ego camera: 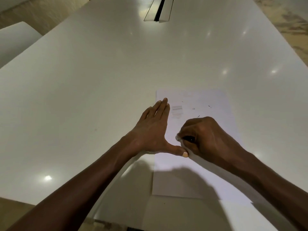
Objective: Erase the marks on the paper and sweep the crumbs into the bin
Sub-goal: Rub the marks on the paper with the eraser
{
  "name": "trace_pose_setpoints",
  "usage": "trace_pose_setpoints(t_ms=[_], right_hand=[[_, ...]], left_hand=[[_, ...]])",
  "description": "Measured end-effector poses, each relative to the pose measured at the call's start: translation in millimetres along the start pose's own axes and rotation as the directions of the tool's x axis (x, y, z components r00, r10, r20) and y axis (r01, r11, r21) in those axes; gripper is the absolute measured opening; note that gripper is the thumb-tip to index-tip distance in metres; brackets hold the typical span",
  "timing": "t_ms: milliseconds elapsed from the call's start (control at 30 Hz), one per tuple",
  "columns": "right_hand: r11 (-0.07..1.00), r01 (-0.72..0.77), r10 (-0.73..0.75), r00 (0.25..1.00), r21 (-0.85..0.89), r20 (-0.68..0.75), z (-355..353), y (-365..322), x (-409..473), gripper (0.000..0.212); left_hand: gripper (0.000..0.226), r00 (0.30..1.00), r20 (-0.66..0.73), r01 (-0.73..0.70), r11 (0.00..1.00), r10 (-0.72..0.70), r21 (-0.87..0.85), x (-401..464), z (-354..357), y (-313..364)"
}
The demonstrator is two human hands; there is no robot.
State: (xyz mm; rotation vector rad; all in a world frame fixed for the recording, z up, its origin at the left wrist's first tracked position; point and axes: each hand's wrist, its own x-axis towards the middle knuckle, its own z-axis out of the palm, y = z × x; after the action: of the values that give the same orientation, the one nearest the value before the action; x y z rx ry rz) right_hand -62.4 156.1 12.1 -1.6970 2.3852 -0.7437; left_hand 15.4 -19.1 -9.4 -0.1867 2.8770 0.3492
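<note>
A white sheet of paper [196, 172] lies on the white table, right of centre. Faint grey marks [177, 108] show near its upper left, and a few dark eraser crumbs [198, 116] lie scattered on its upper half. My left hand [155, 130] lies flat on the paper's left edge, fingers straight, thumb stretched out to the right. My right hand [205, 135] is curled round a small eraser [182, 139], white at the tip with a dark part, held against the paper just above my left thumb. No bin is in view.
The glossy white table [100, 80] spreads wide to the left and back. A long slot with metal flaps [158, 10] is set into its far middle. A white chair [15, 40] stands at the left. The table's front edge runs just below the paper.
</note>
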Motion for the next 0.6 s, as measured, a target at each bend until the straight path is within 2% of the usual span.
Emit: trace_pose_setpoints(t_ms=[233, 467, 600], right_hand=[[0.997, -0.037, 0.028, 0.993, -0.073, -0.119, -5, 37, 42, 0.014], [0.999, -0.016, 0.015, 0.999, -0.031, -0.035, -9, 11, -9, 0.015], [0.996, -0.015, 0.015, 1.000, -0.085, -0.004, -3, 9, -9, 0.013]], left_hand=[[0.154, 1.000, 0.017, 0.015, 1.000, -0.015, -0.006, -1, 0, 1], [0.155, 1.000, 0.023, 0.014, 1.000, -0.014, 0.010, 1, 0, -1], [0.154, 1.000, 0.014, 0.004, 1.000, -0.005, 0.014, 0, 0, -1]])
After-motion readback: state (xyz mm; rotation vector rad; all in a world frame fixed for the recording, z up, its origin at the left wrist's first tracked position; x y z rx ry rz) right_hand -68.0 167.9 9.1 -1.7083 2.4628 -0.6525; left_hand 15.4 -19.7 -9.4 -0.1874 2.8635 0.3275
